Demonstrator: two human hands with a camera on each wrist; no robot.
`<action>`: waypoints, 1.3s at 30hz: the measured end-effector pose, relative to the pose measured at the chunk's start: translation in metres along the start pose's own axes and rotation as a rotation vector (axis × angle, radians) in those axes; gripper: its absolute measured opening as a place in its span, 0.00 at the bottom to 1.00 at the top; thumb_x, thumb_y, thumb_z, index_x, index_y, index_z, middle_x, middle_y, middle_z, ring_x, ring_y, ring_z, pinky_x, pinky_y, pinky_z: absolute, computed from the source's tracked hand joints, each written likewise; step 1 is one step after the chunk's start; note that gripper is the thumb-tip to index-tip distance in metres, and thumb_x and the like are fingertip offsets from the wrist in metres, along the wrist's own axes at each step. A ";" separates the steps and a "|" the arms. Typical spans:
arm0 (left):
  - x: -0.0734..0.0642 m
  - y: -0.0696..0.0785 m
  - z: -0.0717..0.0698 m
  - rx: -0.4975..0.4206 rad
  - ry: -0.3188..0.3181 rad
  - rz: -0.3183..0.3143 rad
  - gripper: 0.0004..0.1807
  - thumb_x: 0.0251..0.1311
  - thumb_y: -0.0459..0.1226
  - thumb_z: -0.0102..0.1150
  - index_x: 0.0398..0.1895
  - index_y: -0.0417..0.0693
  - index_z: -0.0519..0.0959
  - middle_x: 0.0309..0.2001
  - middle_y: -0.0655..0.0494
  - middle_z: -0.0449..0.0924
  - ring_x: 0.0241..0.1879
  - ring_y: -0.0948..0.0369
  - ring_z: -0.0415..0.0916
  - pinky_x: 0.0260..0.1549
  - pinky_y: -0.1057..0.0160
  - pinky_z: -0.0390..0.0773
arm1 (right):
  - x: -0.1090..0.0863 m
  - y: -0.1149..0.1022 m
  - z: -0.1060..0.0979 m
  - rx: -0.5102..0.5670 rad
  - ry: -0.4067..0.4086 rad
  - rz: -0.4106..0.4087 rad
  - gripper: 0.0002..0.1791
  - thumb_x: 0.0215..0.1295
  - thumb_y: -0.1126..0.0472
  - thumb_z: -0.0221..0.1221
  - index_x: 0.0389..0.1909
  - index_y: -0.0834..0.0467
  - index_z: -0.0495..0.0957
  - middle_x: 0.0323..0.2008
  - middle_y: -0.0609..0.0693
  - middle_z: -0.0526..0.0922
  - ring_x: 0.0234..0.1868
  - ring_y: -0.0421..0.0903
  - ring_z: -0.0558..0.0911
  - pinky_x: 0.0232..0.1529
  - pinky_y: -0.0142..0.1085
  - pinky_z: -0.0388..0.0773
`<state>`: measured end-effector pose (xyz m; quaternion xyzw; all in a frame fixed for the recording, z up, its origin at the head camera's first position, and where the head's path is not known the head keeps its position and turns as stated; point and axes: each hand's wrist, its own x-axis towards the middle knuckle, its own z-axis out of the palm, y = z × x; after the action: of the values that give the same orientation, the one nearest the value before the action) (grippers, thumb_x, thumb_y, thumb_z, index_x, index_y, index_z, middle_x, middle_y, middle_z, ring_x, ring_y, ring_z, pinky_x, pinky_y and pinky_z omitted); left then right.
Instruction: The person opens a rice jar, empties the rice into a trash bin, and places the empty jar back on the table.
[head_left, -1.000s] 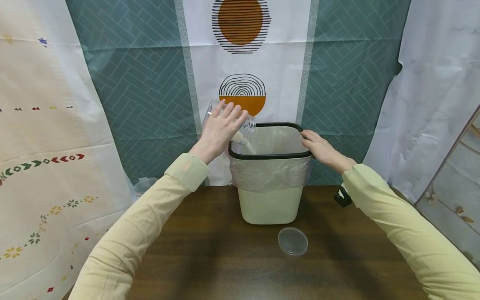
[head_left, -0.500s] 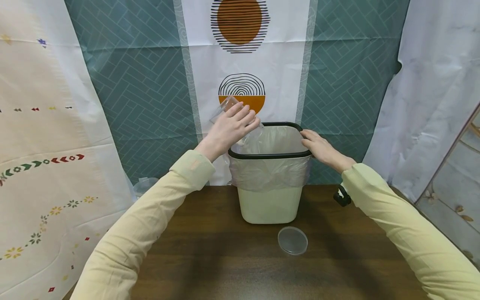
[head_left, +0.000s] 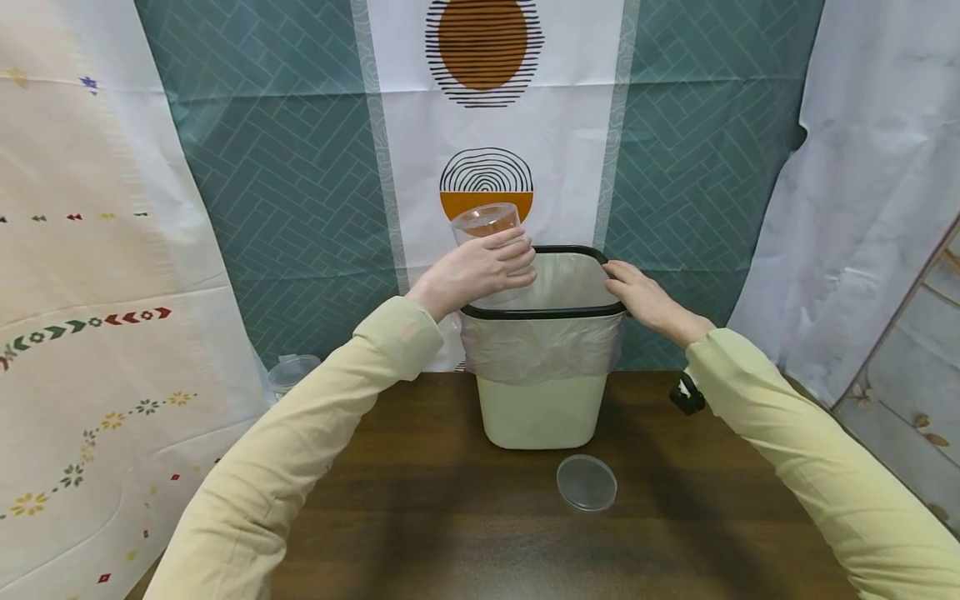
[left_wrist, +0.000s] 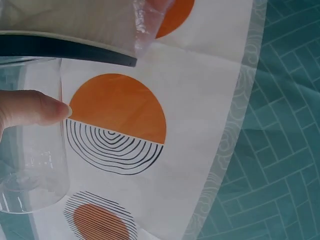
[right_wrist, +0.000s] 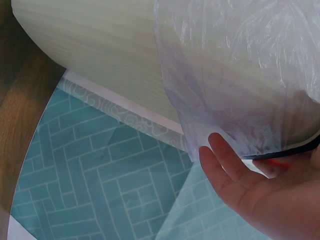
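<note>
In the head view my left hand (head_left: 480, 271) grips a clear plastic jar (head_left: 483, 221), base up and slightly tilted, over the left side of the trash bin (head_left: 543, 412). The left wrist view shows my thumb (left_wrist: 35, 107) across the jar's see-through wall, with its mouth end by the bin's dark rim. No contents show in the visible part. My right hand (head_left: 648, 304) holds the bin's right rim. In the right wrist view some of its fingers (right_wrist: 230, 160) lie outside the rim, beside the liner bag (right_wrist: 225, 65); the thumb is mostly hidden.
A round clear lid (head_left: 587, 482) lies flat on the brown wooden table (head_left: 450, 533) in front of the bin. Another clear container (head_left: 292, 372) stands at the left, partly behind my left sleeve. Patterned cloth (head_left: 675, 167) hangs close behind the bin.
My left hand has tipped the jar further over and moved right and slightly down. The cream-coloured stuff seen at its mouth earlier no longer shows. My right hand stays on the rim.
</note>
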<state>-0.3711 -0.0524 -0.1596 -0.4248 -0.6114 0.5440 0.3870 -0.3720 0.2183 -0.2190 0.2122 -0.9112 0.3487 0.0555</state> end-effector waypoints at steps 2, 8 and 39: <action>0.002 0.001 -0.001 0.018 0.008 -0.002 0.32 0.57 0.22 0.49 0.62 0.59 0.63 0.58 0.50 0.64 0.60 0.52 0.55 0.60 0.56 0.40 | 0.000 0.000 0.000 -0.002 0.000 -0.002 0.29 0.71 0.57 0.33 0.67 0.69 0.43 0.67 0.63 0.40 0.63 0.62 0.50 0.47 0.54 0.65; 0.003 0.001 -0.006 0.014 -0.003 -0.080 0.32 0.57 0.24 0.51 0.63 0.58 0.61 0.60 0.50 0.61 0.61 0.53 0.53 0.60 0.55 0.39 | 0.000 0.000 0.000 0.009 -0.008 -0.002 0.29 0.71 0.57 0.33 0.67 0.68 0.43 0.67 0.63 0.40 0.63 0.62 0.51 0.47 0.55 0.65; 0.000 -0.008 -0.006 -0.013 -0.069 -0.031 0.36 0.57 0.26 0.54 0.67 0.57 0.57 0.63 0.53 0.58 0.63 0.54 0.49 0.60 0.55 0.37 | -0.002 -0.001 -0.002 0.002 -0.003 0.006 0.29 0.71 0.57 0.33 0.67 0.69 0.43 0.67 0.63 0.40 0.63 0.62 0.50 0.46 0.54 0.66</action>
<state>-0.3662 -0.0503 -0.1511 -0.3986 -0.6344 0.5484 0.3713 -0.3702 0.2201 -0.2174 0.2102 -0.9115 0.3494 0.0528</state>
